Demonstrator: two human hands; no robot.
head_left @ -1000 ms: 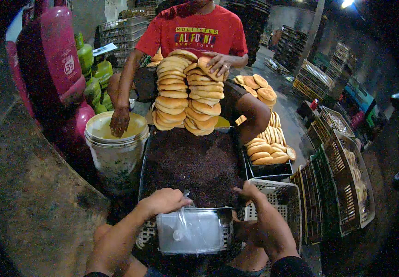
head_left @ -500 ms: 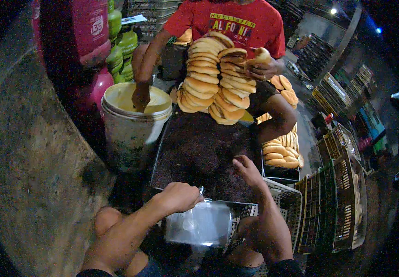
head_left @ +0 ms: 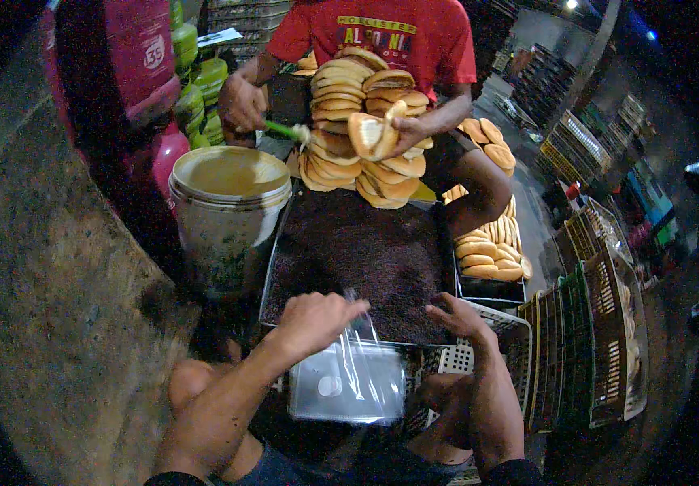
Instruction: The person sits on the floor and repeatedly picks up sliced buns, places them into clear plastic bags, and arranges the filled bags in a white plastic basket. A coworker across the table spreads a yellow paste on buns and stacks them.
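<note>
My left hand (head_left: 317, 322) is closed, pinching the top of a clear plastic bag (head_left: 359, 364). The bag hangs over a stack of flat clear bags (head_left: 325, 393) just in front of my knees. At the right front of a metal tray (head_left: 268, 279), my right hand (head_left: 458, 316) has its fingers apart and holds nothing. Dark brown sprinkles (head_left: 357, 251) fill the tray. At its far end, buns (head_left: 337, 105) stand in leaning piles. Across from me, a person's hand (head_left: 414, 134) holds a split bun (head_left: 375, 134); their other hand (head_left: 244, 104) grips a green-handled spreader (head_left: 284, 130) with pale cream on its end.
A white bucket (head_left: 228, 227) with yellowish cream inside its rim stands left of the tray. More buns (head_left: 491, 251) fill a box to the right, beside plastic crates (head_left: 560, 356). Pink (head_left: 143, 57) and green gas cylinders (head_left: 208, 81) stand at the back left.
My left hand has risen slightly, drawing the bag up from the stack. My right hand has shifted right and nearer. The other person's hand has left the bucket with the spreader; their bun is now spread apart.
</note>
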